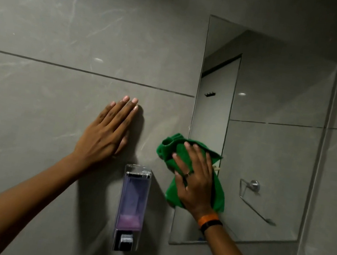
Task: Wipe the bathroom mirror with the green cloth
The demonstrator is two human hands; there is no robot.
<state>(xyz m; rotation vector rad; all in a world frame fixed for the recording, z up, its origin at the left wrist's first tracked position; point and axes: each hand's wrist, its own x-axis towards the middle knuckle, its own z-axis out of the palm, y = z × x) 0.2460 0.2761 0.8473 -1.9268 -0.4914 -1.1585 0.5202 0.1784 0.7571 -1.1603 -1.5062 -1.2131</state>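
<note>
The green cloth [197,171] is bunched up and pressed flat under the right hand [193,179] at the bottom-left edge of the mirror [271,143], partly on glass, partly on the gray wall [57,98]. No closed grip there; fingers are spread on it. The left hand [105,132] is laid open on the wall, holding nothing, above the soap dispenser [132,207]. Wiping looks just begun. Next, the cloth prob. needs to be pushed up & across the rest of the glass.
</note>
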